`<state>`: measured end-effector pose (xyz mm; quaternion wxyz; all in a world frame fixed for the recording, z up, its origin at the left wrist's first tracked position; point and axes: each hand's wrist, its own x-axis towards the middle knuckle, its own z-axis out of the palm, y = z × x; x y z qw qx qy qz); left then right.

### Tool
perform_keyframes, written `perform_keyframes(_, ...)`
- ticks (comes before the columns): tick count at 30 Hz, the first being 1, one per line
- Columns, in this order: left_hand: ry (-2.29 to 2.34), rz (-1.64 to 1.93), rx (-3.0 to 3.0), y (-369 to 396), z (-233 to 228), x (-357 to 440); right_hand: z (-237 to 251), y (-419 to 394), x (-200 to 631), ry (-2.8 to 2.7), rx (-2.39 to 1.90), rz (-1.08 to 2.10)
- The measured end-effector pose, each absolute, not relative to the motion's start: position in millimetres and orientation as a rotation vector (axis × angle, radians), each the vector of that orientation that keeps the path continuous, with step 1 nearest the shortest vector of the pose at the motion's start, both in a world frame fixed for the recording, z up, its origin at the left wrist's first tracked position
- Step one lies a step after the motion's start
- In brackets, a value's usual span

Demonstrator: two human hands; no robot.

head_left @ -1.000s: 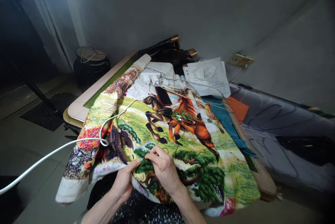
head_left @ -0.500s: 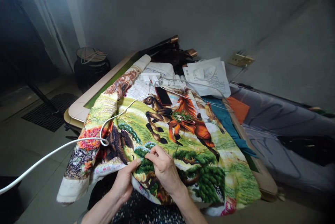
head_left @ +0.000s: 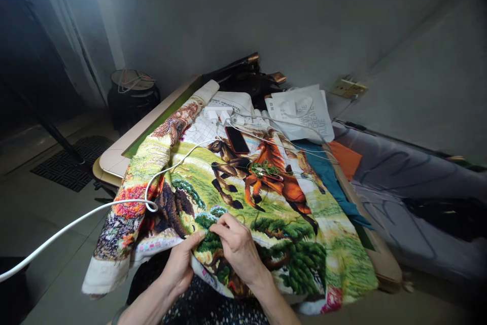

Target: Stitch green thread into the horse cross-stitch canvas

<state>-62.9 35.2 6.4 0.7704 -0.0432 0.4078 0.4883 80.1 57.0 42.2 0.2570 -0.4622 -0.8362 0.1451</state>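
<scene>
A large cross-stitch canvas (head_left: pixel 243 183) with galloping horses and green foliage spreads over the table and hangs toward my lap, its left side rolled up. At its near edge my left hand (head_left: pixel 178 264) is closed, thumb on top and the other fingers hidden beneath the cloth. Just right of that thumb, my right hand (head_left: pixel 238 244) pinches at the green stitching with thumb and forefinger. Whatever lies in the pinch is too small to make out. Farther up the canvas sits a tangle of green thread (head_left: pixel 264 168).
A phone (head_left: pixel 236 139) lies on the canvas beside a white power strip (head_left: pixel 220 113) with plugs. One thick white cable (head_left: pixel 76 223) crosses from the left over the roll. Behind are a white printed bag (head_left: pixel 300 112), a teal cloth (head_left: pixel 323 168) and a black stool (head_left: pixel 133 97).
My right hand has shifted very slightly and stays pinched at nearly the same spot. The left hand and the canvas look the same.
</scene>
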Motion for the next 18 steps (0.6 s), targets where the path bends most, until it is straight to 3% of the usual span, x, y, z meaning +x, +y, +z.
perform_keyframes(10,0.862,1.09,-0.096,36,-2,-63,46,49,66,-2.336,-1.293,0.383)
perform_keyframes(18,0.889,1.104,-0.064,34,-3,-65,54,52,43,-2.499,-1.373,0.053)
